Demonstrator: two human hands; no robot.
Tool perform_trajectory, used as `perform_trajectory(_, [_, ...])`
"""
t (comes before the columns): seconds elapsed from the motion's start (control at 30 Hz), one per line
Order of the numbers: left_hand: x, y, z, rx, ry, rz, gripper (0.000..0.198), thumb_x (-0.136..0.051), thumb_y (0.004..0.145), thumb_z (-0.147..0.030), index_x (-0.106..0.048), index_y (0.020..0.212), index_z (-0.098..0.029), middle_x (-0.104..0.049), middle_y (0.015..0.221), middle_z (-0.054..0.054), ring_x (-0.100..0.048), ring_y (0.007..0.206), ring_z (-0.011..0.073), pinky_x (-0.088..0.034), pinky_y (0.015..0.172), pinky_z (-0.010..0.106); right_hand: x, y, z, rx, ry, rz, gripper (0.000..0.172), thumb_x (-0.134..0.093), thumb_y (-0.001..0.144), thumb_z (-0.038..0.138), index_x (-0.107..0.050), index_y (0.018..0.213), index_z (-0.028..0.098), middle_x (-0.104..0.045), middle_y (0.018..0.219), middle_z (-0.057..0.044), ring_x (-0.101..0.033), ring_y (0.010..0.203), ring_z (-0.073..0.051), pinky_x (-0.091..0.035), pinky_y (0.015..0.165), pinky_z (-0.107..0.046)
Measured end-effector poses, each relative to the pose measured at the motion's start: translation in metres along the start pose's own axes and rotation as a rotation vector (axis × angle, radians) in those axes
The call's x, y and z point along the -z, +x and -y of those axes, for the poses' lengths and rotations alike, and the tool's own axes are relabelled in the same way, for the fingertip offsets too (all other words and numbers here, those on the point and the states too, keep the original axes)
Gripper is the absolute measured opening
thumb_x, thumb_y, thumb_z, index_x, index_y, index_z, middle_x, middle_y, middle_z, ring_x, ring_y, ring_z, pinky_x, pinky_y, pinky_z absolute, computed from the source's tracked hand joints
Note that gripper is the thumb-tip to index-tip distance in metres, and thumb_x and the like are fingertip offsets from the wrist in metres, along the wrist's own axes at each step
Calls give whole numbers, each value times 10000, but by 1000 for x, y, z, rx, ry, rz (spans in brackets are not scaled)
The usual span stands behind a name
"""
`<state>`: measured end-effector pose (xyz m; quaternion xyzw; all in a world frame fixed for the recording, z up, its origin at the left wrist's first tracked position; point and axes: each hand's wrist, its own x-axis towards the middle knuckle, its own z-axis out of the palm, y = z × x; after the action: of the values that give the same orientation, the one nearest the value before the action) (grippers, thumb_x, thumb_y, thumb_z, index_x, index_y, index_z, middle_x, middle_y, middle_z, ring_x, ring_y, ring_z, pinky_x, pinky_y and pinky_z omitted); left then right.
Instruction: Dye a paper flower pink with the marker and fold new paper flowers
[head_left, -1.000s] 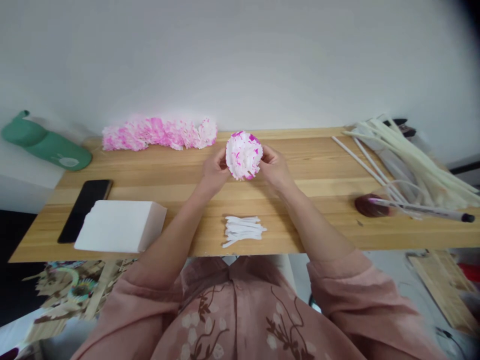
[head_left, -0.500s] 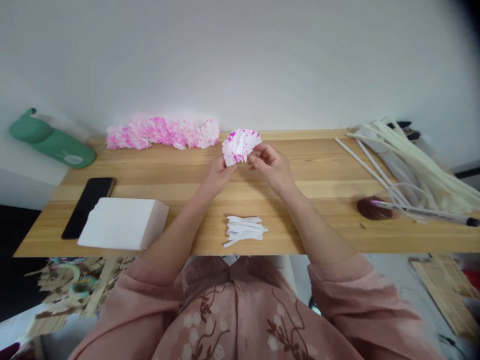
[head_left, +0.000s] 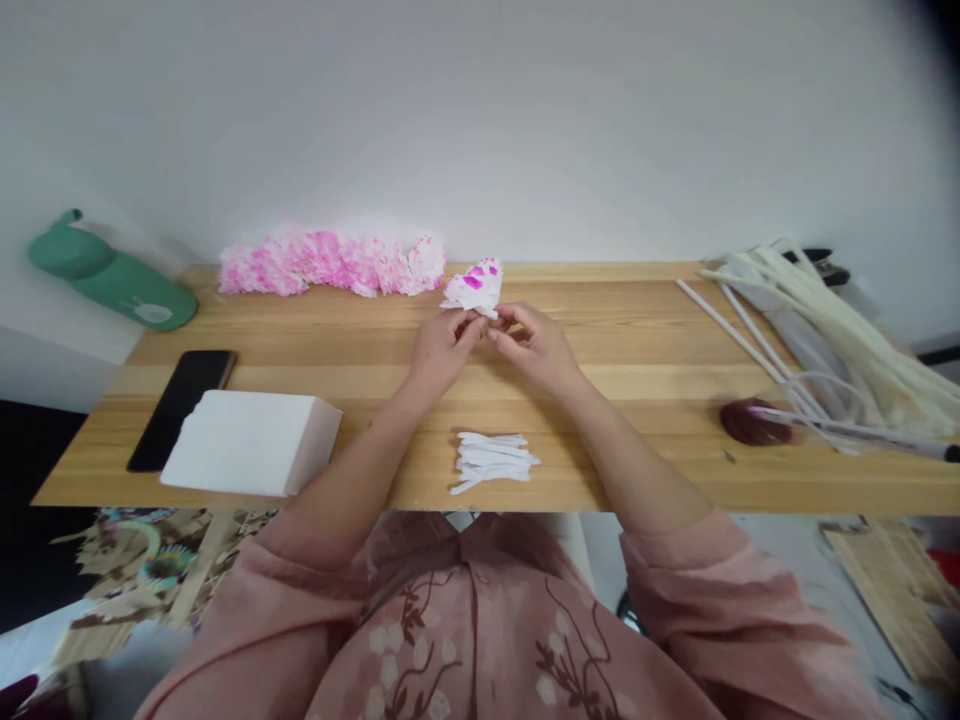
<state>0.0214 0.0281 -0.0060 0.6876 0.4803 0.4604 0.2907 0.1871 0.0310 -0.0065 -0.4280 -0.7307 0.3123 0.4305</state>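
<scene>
- Paper flower [head_left: 474,288], white with magenta blotches, sits at 12 o'clock of my fingertips in the head view, held over the wooden tabletop [head_left: 622,370] with its ruffled edge facing upward.
- My left hand [head_left: 441,350] pinches its gathered base between thumb and forefinger.
- My right hand [head_left: 538,348] is on the 3 o'clock side, thumb and fingers curled at that same base; whether they grip it or merely touch it, I can't tell.
- I judge it nearly weightless, soft and floppy, hardly slippery, and quick to crease or tear at the thin ruffles.
- So the base, where the folds bunch thickest, looks the best hold for me: light fingertip pressure, nothing on the petals.
- From my fingers, ruffled pink-and-white paper flowers [head_left: 322,263] lie in a row at 10 o'clock, white strips [head_left: 493,460] at 6, a white box [head_left: 240,445] at 8.
</scene>
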Motion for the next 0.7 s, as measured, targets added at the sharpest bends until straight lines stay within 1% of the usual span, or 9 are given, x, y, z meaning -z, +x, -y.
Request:
perform_trajectory(0.1, [2,0,0,-35,139,18,200,-519,852,-287,-681,782,-193,-679,744,29,-574,693,166,-400,674,280,1,-1,3,-27,-16,3,275,-578,835,440,-641,970,209,-651,899,-43,-584,787,-164,-470,654,-276])
perform_trajectory(0.2, [2,0,-2,-67,222,56,162,-531,821,-224,-688,787,-206,-669,730,30,-552,665,176,-374,653,289,2,-1,8,-81,-32,18,299,-587,823,498,-622,897,210,-622,798,-15,-544,690,-144,-419,589,-258])
perform_trajectory(0.3, [1,0,-4,-82,269,85,159,-543,820,-235,-684,752,-208,-649,698,39,-532,642,182,-361,644,297,2,-1,9,-92,-77,6,306,-588,820,512,-600,849,208,-594,738,-4,-510,640,-137,-385,571,-260])
perform_trajectory(0.4, [-1,-2,-6,-99,274,112,200,-524,846,-266,-681,738,-204,-620,653,31,-504,605,168,-351,633,294,3,-1,7,-75,-132,-35,303,-542,851,496,-586,789,203,-573,696,-4,-496,622,-137,-372,570,-266])
perform_trajectory(0.47, [-2,-2,-6,-97,208,119,202,-519,857,-285,-694,795,-206,-641,689,26,-517,621,159,-360,636,286,5,0,5,-69,-135,-66,309,-538,852,498,-586,766,205,-575,686,-7,-504,628,-142,-383,573,-269])
perform_trajectory(0.53, [-3,-2,-5,-52,80,108,205,-530,858,-319,-697,844,-201,-674,757,27,-548,670,153,-385,652,276,7,1,1,-79,-85,-99,312,-551,841,511,-596,774,210,-589,695,-9,-525,644,-151,-412,583,-273])
perform_trajectory(0.63, [-5,-1,-2,124,-188,93,240,-598,815,-384,-683,890,-173,-704,834,36,-588,731,148,-424,654,260,10,1,-2,-125,63,-111,312,-572,823,523,-616,810,214,-607,707,-9,-551,649,-159,-467,600,-290])
perform_trajectory(0.7, [-5,1,-1,246,-386,126,325,-662,765,-421,-666,958,-160,-714,913,55,-616,777,155,-452,658,258,11,1,-2,-144,165,-78,304,-589,810,514,-626,811,212,-621,718,-15,-564,655,-163,-499,609,-303])
